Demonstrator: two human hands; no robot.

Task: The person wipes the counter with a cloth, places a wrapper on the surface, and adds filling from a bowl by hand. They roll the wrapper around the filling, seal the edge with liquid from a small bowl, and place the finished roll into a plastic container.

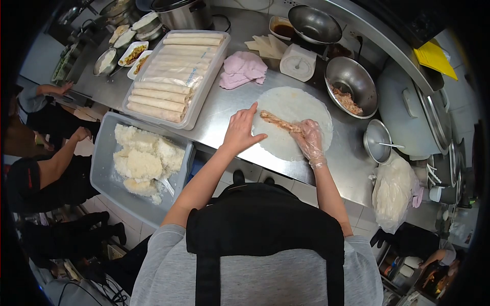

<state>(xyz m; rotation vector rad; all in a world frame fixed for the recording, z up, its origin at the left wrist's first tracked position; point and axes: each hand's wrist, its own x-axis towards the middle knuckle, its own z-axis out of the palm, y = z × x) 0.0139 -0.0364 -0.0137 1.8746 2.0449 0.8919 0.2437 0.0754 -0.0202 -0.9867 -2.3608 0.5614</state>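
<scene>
A round, thin, translucent wrapper (278, 99) lies flat on the steel counter in front of me. Across it runs a strip of minced meat filling (278, 121), slanting down from upper left to right. My right hand (310, 138), in a clear plastic glove, has its fingers curled around the right end of that strip, hiding part of it. Bare and empty, my left hand (240, 130) lies at the wrapper's left edge with thumb and fingers spread. More minced meat (348, 101) sits in a metal bowl (371, 81) to the upper right.
A plastic container (188, 122) of rolled wrappers (161, 97) stands left, near a pink cloth (244, 70) and a scale (298, 62). A grey tub (104, 163) holds a white crumbly mass (140, 158). A small bowl (376, 137) sits right. Other people stand at left and lower right.
</scene>
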